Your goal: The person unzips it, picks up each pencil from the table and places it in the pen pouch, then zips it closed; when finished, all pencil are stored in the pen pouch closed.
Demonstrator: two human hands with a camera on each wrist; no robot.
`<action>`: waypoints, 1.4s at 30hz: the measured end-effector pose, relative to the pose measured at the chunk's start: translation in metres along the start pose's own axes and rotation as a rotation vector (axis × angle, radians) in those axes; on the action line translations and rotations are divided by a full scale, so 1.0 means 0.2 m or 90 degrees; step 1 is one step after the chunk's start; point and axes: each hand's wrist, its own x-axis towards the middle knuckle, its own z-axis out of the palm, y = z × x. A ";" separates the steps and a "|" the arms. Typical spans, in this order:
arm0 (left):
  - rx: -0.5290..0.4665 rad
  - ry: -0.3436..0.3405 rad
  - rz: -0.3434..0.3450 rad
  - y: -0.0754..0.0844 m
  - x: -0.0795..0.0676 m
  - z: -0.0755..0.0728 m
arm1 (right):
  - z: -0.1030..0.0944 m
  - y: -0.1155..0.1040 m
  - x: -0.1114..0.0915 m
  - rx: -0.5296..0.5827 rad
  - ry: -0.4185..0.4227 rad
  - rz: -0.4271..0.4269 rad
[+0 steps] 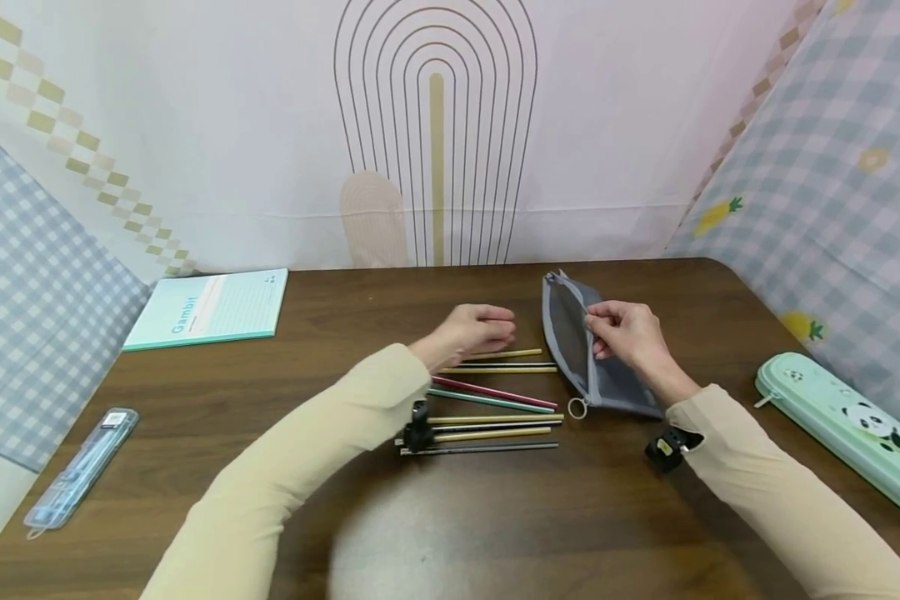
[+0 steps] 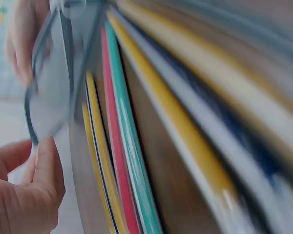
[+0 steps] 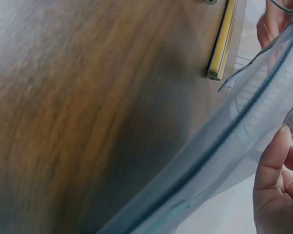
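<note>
My right hand (image 1: 628, 335) pinches the edge of a grey mesh zip pouch (image 1: 617, 387) between thumb and fingers. The pouch is unzipped and its mouth gapes toward the left; a round pull ring (image 1: 577, 407) hangs at its near end. My left hand (image 1: 471, 332), its fingers loosely bent, hovers over the pencils, a little left of the pouch mouth and apart from it. Several pencils lie side by side below, among them a red pencil (image 2: 116, 161), a green pencil (image 2: 128, 141) and a dark grey pencil (image 1: 487, 448). My left forearm hides part of them.
At the back left lies a lined notebook (image 1: 206, 308). A slim clear plastic case (image 1: 82, 468) is near the left edge of the brown table (image 1: 540, 525). On the right is a mint-green panda pencil case (image 1: 843, 417). Cloth hangs behind and at both sides.
</note>
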 end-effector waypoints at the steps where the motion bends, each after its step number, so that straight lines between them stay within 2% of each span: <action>1: 0.038 -0.001 0.006 0.00 -0.01 -0.05 | -0.01 0.00 0.00 0.001 0.000 0.000; 3: 0.119 -0.004 0.017 0.00 -0.03 -0.15 | -0.01 0.00 0.00 0.000 0.001 0.000; 6: 0.232 0.002 0.022 -0.02 -0.06 -0.26 | -0.01 0.01 0.00 0.003 0.002 0.002; 9: 0.298 0.000 0.024 -0.03 -0.07 -0.32 | -0.01 0.01 0.00 0.004 0.001 0.005; 12: 0.344 -0.010 0.032 -0.05 -0.08 -0.35 | -0.01 0.02 0.00 0.005 0.000 0.003; 26: 0.507 -0.025 0.060 -0.07 -0.07 -0.34 | -0.01 0.02 -0.01 0.006 -0.002 0.012; 37: 0.627 -0.029 0.134 -0.06 -0.08 -0.35 | 0.00 0.01 -0.01 0.010 0.000 0.012; 42: 0.672 -0.017 0.150 -0.05 -0.07 -0.35 | 0.01 0.00 -0.02 0.006 -0.001 0.008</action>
